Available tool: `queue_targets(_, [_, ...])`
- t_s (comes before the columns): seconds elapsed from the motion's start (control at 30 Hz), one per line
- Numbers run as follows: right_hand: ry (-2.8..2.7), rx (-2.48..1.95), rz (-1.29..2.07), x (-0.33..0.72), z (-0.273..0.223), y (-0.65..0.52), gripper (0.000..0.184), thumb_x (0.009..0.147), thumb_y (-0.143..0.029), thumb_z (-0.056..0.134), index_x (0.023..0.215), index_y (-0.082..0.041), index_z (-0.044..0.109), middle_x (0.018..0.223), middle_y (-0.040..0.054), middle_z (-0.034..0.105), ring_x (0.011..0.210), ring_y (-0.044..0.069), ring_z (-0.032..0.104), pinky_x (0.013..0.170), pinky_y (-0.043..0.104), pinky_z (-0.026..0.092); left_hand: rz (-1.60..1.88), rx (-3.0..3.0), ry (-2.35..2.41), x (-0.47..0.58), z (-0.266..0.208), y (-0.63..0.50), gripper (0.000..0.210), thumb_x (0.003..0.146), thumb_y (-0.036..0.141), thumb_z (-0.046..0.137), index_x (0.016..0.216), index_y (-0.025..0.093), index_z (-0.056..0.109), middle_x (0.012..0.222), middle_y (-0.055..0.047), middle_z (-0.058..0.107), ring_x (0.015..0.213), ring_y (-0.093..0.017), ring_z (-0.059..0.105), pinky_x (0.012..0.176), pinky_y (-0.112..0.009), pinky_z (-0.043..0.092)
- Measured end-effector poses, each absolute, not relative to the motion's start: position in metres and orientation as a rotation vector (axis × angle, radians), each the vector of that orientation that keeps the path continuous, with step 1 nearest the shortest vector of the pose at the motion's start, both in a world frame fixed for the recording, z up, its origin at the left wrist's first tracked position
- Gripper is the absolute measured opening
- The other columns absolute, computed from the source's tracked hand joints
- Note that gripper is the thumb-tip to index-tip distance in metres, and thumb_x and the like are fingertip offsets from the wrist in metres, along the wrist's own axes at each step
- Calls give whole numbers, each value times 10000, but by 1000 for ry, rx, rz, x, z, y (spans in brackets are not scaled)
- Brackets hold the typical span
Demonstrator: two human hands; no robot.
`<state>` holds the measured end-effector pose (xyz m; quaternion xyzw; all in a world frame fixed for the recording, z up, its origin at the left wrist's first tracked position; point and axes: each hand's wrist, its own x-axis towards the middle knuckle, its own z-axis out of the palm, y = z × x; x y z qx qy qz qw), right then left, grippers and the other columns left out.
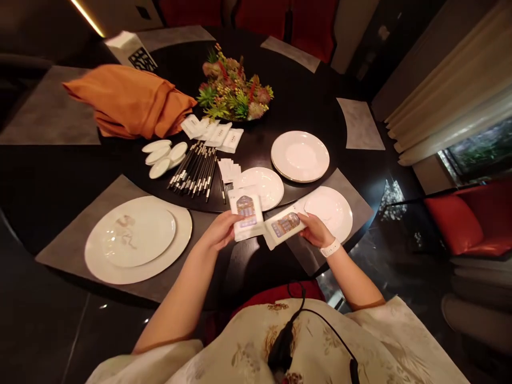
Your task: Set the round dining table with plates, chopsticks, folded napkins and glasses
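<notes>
Your left hand (219, 229) holds a white packet with a printed picture (246, 224), thumb over its face at the near left edge. Your right hand (317, 230), with a white wristband (330, 248) at the wrist, holds a second printed packet (282, 228) by its right end. The two packets are raised in front of you, their inner corners close together; contact between them cannot be determined.

Bearings are taken from the packets, 12 o'clock straight ahead of you. At 12, just beyond the left packet, is a small white plate (270, 184). At 1, a stack of larger plates (301, 154). At 3, beside your right hand, a single plate (336, 210) lies partly on a grey placemat (352, 192).

At 9, a smaller plate rests upon a large plate (184, 229). At 10, black chopsticks (196, 170) lie bunched, small white dishes (160, 167) next to them. At 11, small sachets (229, 172), then flat white packs (232, 140) farther out. Between 10 and 11, a heaped orange cloth (136, 101); just before 12, a plant arrangement (236, 90).
</notes>
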<state>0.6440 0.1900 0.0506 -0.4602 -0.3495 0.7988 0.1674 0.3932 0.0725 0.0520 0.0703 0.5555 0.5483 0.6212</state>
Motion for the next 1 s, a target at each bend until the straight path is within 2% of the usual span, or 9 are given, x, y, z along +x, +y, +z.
queue_targets(0.17, [-483, -1604, 2145, 707, 0, 110, 110, 854, -214, 694, 936, -158, 647, 834, 42, 719, 671, 128, 676, 606, 214, 576, 1240, -111, 1408, 404, 22, 13, 243, 674, 121, 627, 913, 91, 658, 793, -106, 746, 670, -222, 724, 624, -304, 606])
queue_targets(0.3, [-204, -1707, 1906, 735, -34, 71, 98, 854, -109, 636, 947, -141, 632, 875, 67, 733, 751, 155, 706, 691, 258, 606, 1178, -173, 1481, 416, 19, -6, 164, 727, 81, 573, 876, 105, 638, 728, -89, 731, 597, -201, 708, 576, -283, 596])
queue_targets(0.43, [-162, -1741, 1706, 748, -50, 57, 71, 885, -120, 587, 914, -182, 605, 909, 34, 725, 862, 145, 711, 765, 245, 608, 1185, -123, 1483, 430, 26, -8, 171, 746, 72, 571, 892, 111, 651, 751, -82, 737, 612, -194, 712, 603, -281, 599])
queue_targets(0.5, [-187, -1781, 1695, 752, -54, 54, 51, 890, -149, 602, 896, -194, 579, 855, 12, 707, 809, 137, 713, 735, 241, 613, 1220, -120, 1490, 437, 30, -9, 178, 745, 65, 570, 895, 113, 652, 756, -77, 738, 603, -185, 705, 584, -265, 589])
queue_targets(0.57, [-248, -1848, 1738, 755, -57, 53, 67, 883, -178, 634, 877, -184, 567, 759, 1, 675, 689, 146, 708, 628, 246, 611, 1265, -135, 1492, 444, 33, -12, 183, 751, 59, 563, 902, 112, 652, 753, -70, 737, 590, -169, 695, 566, -246, 576])
queue_targets(0.7, [-469, -1961, 1833, 763, -61, 61, 145, 855, -210, 692, 820, -172, 557, 630, -15, 627, 553, 156, 685, 452, 209, 539, 1333, -155, 1477, 458, 38, -23, 193, 763, 69, 589, 935, 103, 670, 795, -77, 749, 625, -162, 701, 611, -250, 585])
queue_targets(0.87, [-704, -2020, 1868, 766, -63, 86, 250, 825, -241, 735, 733, -184, 510, 515, -47, 560, 492, 146, 657, 424, 190, 511, 1411, -116, 1428, 465, 37, -43, 184, 761, 143, 681, 937, 94, 689, 841, -109, 757, 677, -186, 711, 674, -282, 590])
queue_targets(1.0, [-934, -2107, 1833, 771, -61, 94, 298, 832, -333, 715, 676, -177, 514, 501, -18, 579, 476, 146, 648, 416, 195, 501, 1480, -81, 1386, 455, 33, -63, 278, 763, 256, 753, 982, 97, 691, 876, -121, 759, 729, -206, 720, 707, -304, 587])
